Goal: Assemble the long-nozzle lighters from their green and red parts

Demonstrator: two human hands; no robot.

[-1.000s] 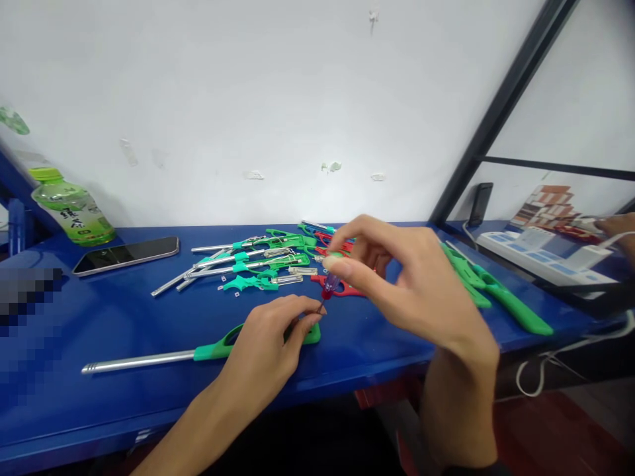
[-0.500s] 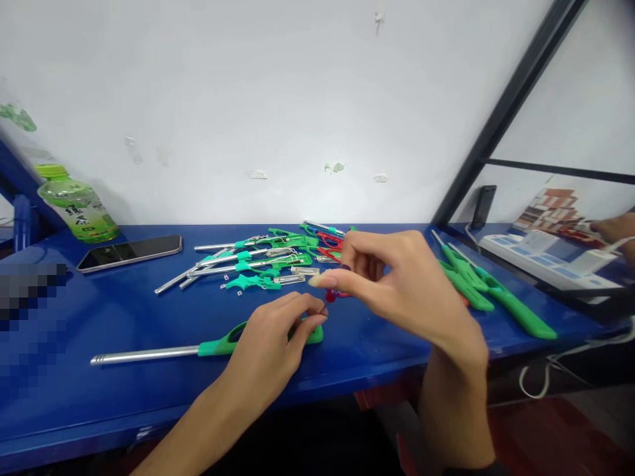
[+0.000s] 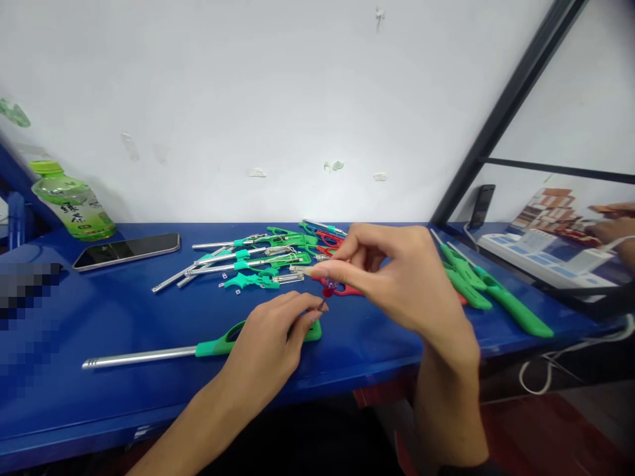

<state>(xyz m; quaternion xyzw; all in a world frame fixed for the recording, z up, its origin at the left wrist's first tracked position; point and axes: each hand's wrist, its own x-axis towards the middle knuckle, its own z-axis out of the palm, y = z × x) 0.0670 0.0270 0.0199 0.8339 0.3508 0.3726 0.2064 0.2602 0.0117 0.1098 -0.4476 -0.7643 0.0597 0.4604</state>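
My right hand is closed, thumb and forefinger pinching a small screwdriver by its purple and red handle. Its thin shaft slants down toward the fingertips of my left hand. The left thumb and forefinger are pressed together at the shaft's tip; what lies between them is hidden. Beneath that hand a green gas lighter with a long silver tube lies on the blue table, its middle covered by the hand. Several opened green lighters with exposed metal parts lie behind, near a red lighter part.
At the left stand a green drink bottle and a phone lying flat. Green handle pieces lie to the right, before a black frame. Beyond it are a white power strip and another person's hand.
My right hand has turned slightly and lowered its wrist a little, showing more of the screwdriver's handle. My left hand stays at the tip. The view has shifted slightly.
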